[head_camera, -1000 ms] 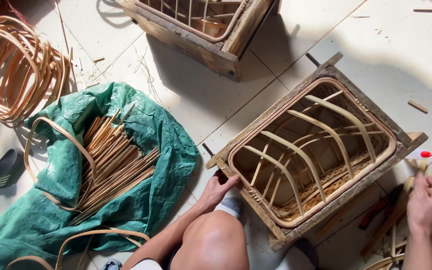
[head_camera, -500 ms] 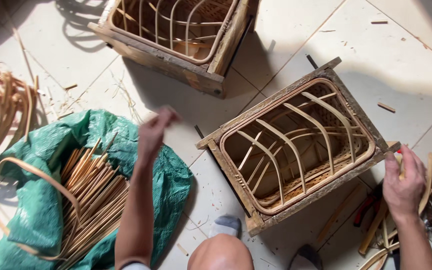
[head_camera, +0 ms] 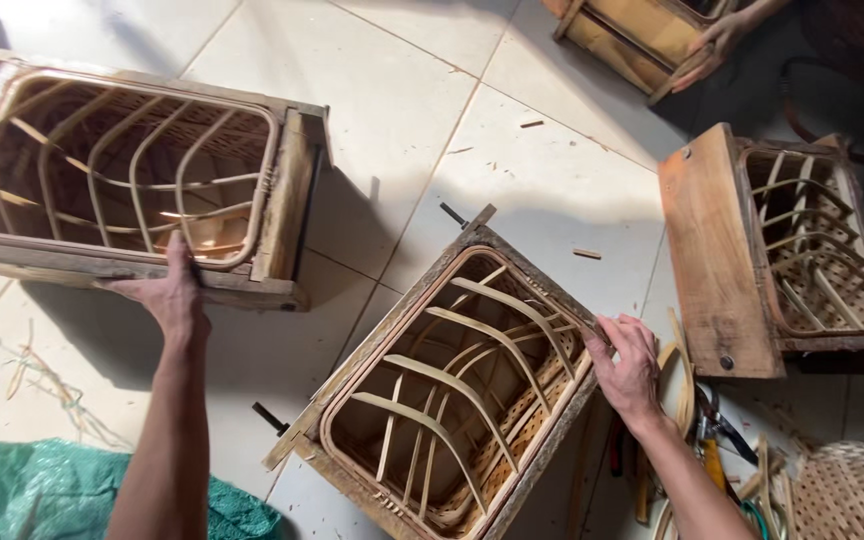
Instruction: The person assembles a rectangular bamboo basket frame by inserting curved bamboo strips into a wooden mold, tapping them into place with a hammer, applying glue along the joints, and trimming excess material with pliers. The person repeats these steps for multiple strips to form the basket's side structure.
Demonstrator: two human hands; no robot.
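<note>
Head view, landmark: I take the middle wooden mould [head_camera: 452, 390] as my reference, a tilted wooden frame with a half-woven bamboo basket [head_camera: 462, 400] inside it, lying on the tiled floor [head_camera: 512, 150].
Right hand: my right hand [head_camera: 630, 368] sits on the landmark's right rim, fingers curled over the wooden edge and gripping it (thumb side hidden from me).
Left hand: my left hand [head_camera: 170, 292] is well to the upper left of the landmark, clasped on the lower edge of a second mould [head_camera: 132, 180], thumb on top of the board.
Second mould: it lies on its side up-left of the landmark, apart from it, with curved bamboo ribs showing in its opening.
Third mould: a third mould [head_camera: 777, 250] stands to the right of the landmark, its plain board side facing the landmark.
Other person: another person's hand [head_camera: 710, 42] holds a fourth frame [head_camera: 642, 35] far up-right of the landmark.
Tools: hand tools [head_camera: 712, 440] lie just right of the landmark, below my right wrist.
Sheet: a green tarp [head_camera: 22, 490] lies to the lower left of the landmark.
</note>
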